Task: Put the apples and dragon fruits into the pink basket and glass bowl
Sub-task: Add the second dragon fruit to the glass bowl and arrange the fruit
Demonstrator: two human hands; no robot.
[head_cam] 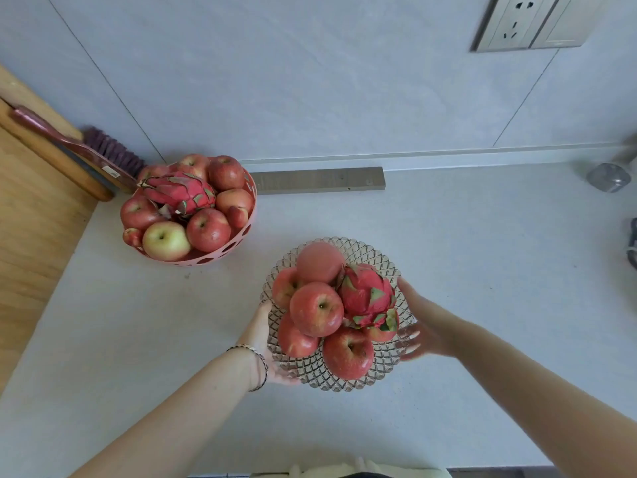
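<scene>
A cut-glass bowl [379,369] sits near the middle of the white counter, filled with several red apples [316,313] and one dragon fruit [366,294]. My left hand [263,343] cups the bowl's left rim from below, partly hidden behind the glass. My right hand [418,326] holds the right rim, fingers spread along it. At the back left stands the pink basket [245,232] with round holes, holding several apples [208,230] with a second dragon fruit [179,193] lying on top.
A brush with purple bristles [103,148] leans against the wall behind the basket, beside a wooden board [34,208]. A grey strip [320,180] lies along the wall base. A small clear container [608,177] sits at the far right, with a wall socket [517,24] above.
</scene>
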